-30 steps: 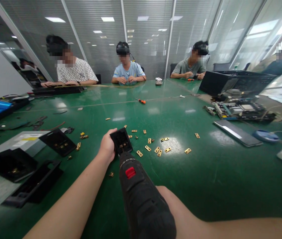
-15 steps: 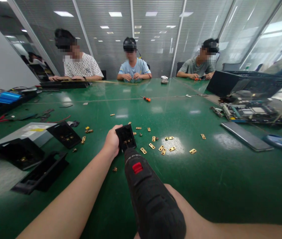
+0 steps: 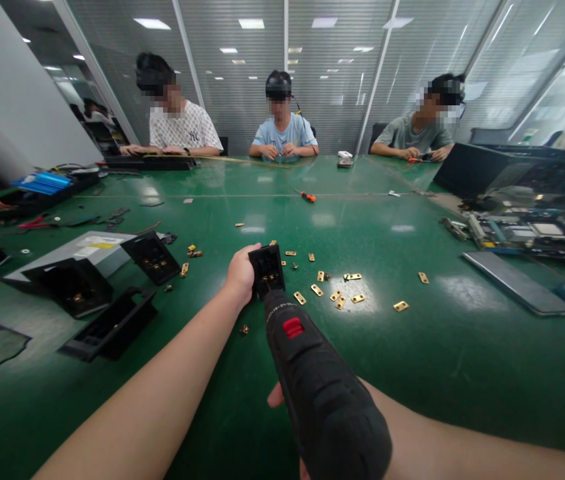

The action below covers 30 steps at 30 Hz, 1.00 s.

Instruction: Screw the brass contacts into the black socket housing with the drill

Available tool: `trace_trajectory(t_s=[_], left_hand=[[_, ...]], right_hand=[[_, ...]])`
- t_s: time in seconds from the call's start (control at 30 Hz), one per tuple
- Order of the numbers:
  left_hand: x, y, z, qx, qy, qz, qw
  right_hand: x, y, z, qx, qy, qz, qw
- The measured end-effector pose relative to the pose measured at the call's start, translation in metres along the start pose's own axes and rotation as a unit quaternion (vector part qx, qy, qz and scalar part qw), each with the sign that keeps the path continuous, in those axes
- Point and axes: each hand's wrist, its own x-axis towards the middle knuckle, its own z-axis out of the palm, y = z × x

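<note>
Near the middle, my left hand (image 3: 241,273) is closed on a black plastic part (image 3: 268,263) with brass pieces inside it. A black power drill (image 3: 322,380) with a red switch points into that part; its tip is at the brass pieces. My right hand (image 3: 276,396) is wrapped round the drill's handle, mostly hidden beneath the drill body. Several small brass plates (image 3: 358,299) lie on the green table to the right of the part. A few brass screws (image 3: 244,330) rest just below my left hand.
Black housings (image 3: 150,259) and a grey metal box (image 3: 93,250) stand at the left. A phone (image 3: 517,283) and a circuit board (image 3: 537,230) lie at the right. An orange screwdriver (image 3: 308,196) is farther back. Three people sit across the table (image 3: 272,217).
The view has turned a little left, so everything appears farther right. Part of a finger of my right hand now shows below the drill. My left hand still holds the black part.
</note>
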Motion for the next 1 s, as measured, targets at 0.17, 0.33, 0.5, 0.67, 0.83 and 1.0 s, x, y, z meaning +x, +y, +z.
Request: trace_trajectory(t_s=[0.17,0.33,0.5,0.67,0.83,1.0], left_hand=[[0.0,0.0,0.0,0.008,-0.003,0.008,1.0],[-0.002,0.001,0.001,0.015,-0.003,0.0,1.0],[-0.004,0.003,0.002,0.015,-0.013,-0.017,1.0],[-0.004,0.004,0.003,0.016,-0.011,-0.014,1.0],[-0.004,0.004,0.003,0.018,-0.014,-0.012,1.0],[-0.003,0.003,0.001,0.023,-0.025,-0.01,0.999]], right_hand=[[0.001,0.02,-0.011,0.06,-0.011,0.047,0.997],[0.01,0.036,-0.016,0.081,-0.008,0.056,0.995],[0.002,0.028,-0.015,0.082,0.007,0.011,0.997],[-0.004,0.021,-0.013,0.012,0.058,-0.061,0.996],[-0.001,0.02,-0.015,-0.061,0.058,-0.098,0.992],[-0.003,0.013,-0.016,-0.116,0.056,-0.115,0.985]])
